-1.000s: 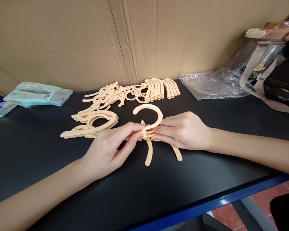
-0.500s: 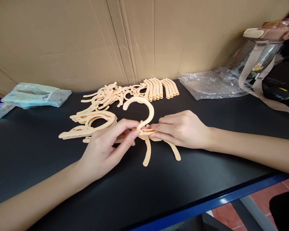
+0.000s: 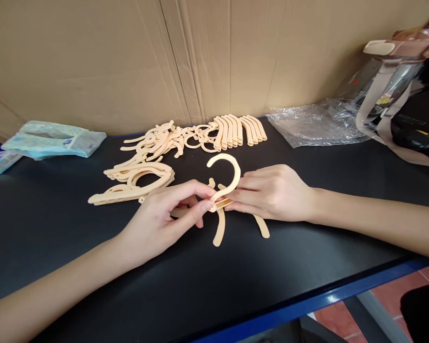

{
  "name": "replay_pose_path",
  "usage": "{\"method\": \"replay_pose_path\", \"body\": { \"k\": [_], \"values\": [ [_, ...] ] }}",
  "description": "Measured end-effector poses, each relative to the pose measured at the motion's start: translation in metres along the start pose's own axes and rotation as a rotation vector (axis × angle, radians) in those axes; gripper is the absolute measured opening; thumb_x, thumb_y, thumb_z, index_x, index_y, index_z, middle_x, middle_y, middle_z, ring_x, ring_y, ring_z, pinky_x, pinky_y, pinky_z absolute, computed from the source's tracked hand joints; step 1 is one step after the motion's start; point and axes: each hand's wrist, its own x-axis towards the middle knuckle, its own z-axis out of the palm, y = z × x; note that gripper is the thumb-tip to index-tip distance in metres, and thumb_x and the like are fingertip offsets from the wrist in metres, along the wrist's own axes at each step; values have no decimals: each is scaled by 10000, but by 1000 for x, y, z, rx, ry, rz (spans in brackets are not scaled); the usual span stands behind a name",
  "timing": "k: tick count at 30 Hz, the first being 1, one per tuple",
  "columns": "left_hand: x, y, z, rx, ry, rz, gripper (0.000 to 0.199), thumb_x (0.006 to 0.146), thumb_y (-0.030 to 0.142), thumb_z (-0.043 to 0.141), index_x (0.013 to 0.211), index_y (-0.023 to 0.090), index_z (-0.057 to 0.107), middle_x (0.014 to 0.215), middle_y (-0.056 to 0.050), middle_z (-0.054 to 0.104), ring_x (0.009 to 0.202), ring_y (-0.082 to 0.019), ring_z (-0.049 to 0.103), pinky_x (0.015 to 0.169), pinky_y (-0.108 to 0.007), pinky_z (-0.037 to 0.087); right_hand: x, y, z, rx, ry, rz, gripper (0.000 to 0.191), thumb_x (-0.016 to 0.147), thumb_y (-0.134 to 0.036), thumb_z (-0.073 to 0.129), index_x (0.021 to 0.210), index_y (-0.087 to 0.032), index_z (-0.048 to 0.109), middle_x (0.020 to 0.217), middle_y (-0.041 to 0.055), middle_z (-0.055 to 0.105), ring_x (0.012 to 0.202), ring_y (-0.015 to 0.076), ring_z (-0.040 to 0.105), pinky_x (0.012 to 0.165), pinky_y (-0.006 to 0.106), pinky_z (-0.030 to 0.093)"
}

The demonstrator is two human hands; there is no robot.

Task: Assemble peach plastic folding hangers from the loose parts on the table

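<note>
Between my hands is a cream plastic folding hanger, its curved hook (image 3: 237, 171) standing up and opening to the left. My left hand (image 3: 164, 221) pinches it at the base of the hook with thumb and forefinger. From the other side, my right hand (image 3: 277, 193) closes its fingers on a slotted arm (image 3: 222, 204) of the same hanger; the arm's far end is hidden under that hand. Two loose curved hanger arms (image 3: 219, 231) (image 3: 261, 226) lie on the table beneath, partly covered by the hands.
Folded hangers (image 3: 148, 183) are stacked left of my hands. Behind lie a heap of hooks and parts (image 3: 164, 138) and a row of curved arms (image 3: 230, 131). A tissue pack (image 3: 52, 138), a clear plastic bag (image 3: 311, 124) and a strapped bottle (image 3: 396, 81) flank them on the black table (image 3: 146, 300).
The hook has shifted to the right and slightly down, and its tilt has changed. My left fingers have moved a little right with it, while my right hand has barely moved.
</note>
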Motion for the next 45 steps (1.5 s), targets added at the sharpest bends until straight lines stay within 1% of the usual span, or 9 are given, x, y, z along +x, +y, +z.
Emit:
{"method": "replay_pose_path", "body": {
  "k": [4,10,16,20,23,26,31,38,45],
  "values": [
    [0,-1,0,-21,-25,-11,103,927,233,535,938,183,624,684,43,612,562,-57,622,547,-110,533,0,0,0,-15,-10,-16,326,990,-360,460,923,-161,710,694,-13,685,622,92,605,530,239,383],
    [-4,0,2,22,-6,53,89,947,216,500,964,189,583,782,33,620,597,-53,634,577,-124,555,0,0,0,-24,0,-22,355,995,-375,443,880,-185,720,672,-21,676,594,85,595,515,240,380],
    [-8,-2,5,187,38,127,101,963,233,467,987,174,546,749,25,628,605,-82,636,538,-150,531,1,0,-2,-43,-12,-11,385,1006,-377,413,886,-189,726,665,-22,668,581,80,581,497,251,342],
    [-9,-7,5,278,77,177,86,958,209,475,1009,176,536,751,24,637,602,-84,636,550,-156,527,1,-1,-2,-63,-26,5,376,1001,-387,423,916,-188,730,645,-26,648,552,80,555,482,264,300],
    [-8,-8,4,275,78,182,90,957,173,478,1023,177,539,731,41,617,602,-67,635,576,-134,532,1,-2,-1,-55,-11,30,381,997,-398,428,929,-182,734,602,-32,609,525,79,537,468,269,270],
    [-7,-7,3,240,84,185,97,955,156,482,1025,173,548,756,44,615,621,-47,631,621,-112,540,0,-2,1,-28,-20,67,406,1005,-408,404,923,-184,734,620,-26,620,534,73,543,469,264,251],
    [-6,-4,3,231,98,168,128,954,127,453,994,175,564,720,48,617,619,-46,620,603,-104,525,0,-2,0,10,-57,106,429,1013,-415,375,946,-183,730,621,-17,627,529,75,536,475,256,233],
    [-5,-4,3,242,87,148,167,971,150,430,1061,173,569,744,49,629,652,-65,627,634,-144,516,0,-3,-1,98,-147,187,446,1016,-430,352,986,-207,737,690,5,688,595,87,603,482,249,231],
    [-8,-5,3,353,57,182,237,981,126,378,1153,174,533,837,21,657,747,-91,638,679,-179,478,1,1,0,192,-165,246,342,995,-399,431,1054,-245,729,809,-7,736,685,102,664,498,245,273]
  ]
}}
